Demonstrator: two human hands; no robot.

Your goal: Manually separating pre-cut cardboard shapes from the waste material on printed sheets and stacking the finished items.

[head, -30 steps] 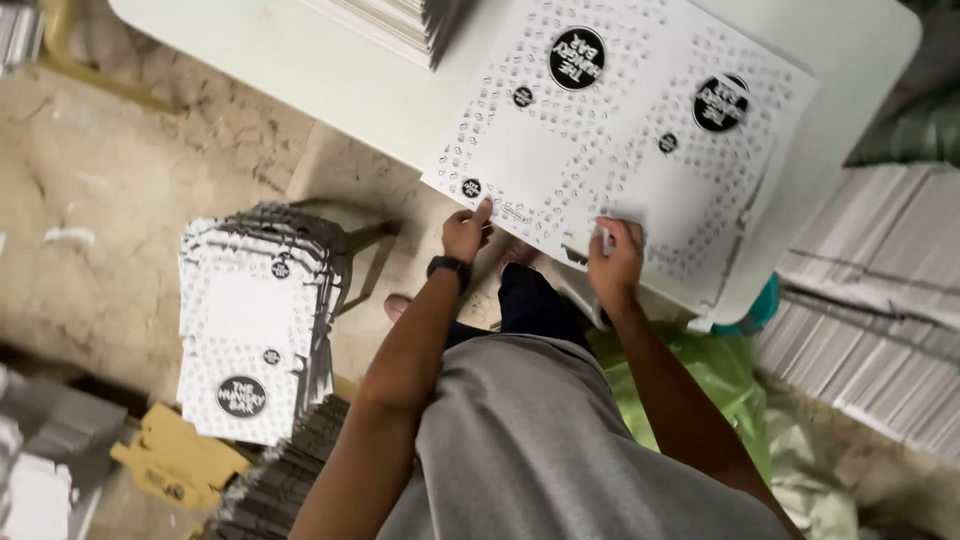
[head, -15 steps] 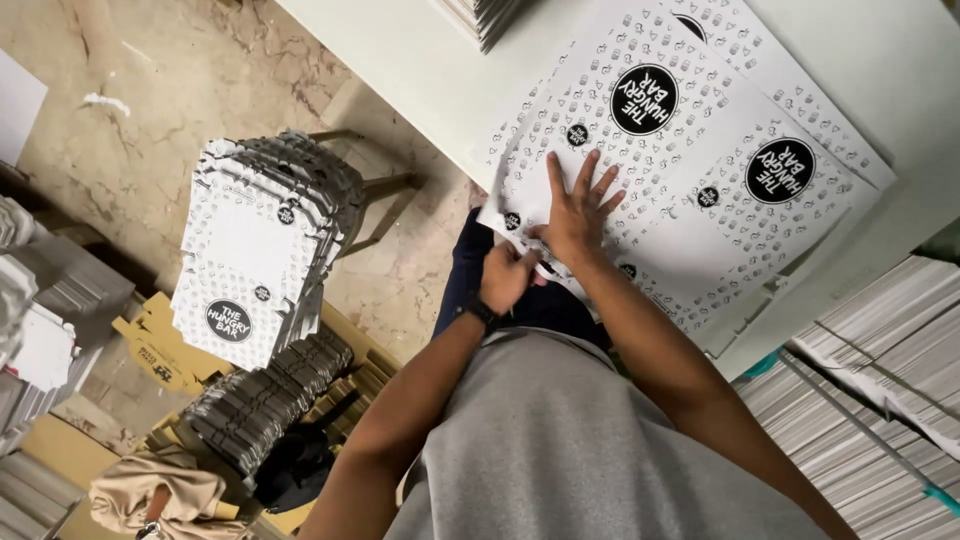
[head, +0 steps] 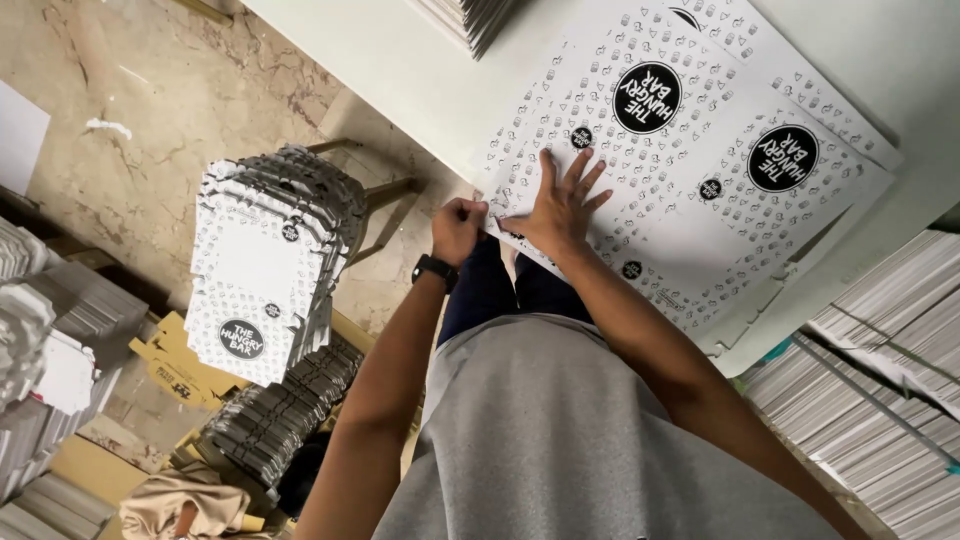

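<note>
Flanking left hand (head: 458, 228): stacked die-cut boxes (head: 265, 265); paper stacks (head: 880, 380) opposite.

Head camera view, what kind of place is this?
Probably a packaging or print-finishing workshop. The right hand presses a printed box sheet on a white table, the left hand grips its edge, and stacks of flat boxes stand nearby.

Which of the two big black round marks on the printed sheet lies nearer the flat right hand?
The black round mark just beyond the right hand fingertips; the other mark sits farther along the printed sheet.
</note>
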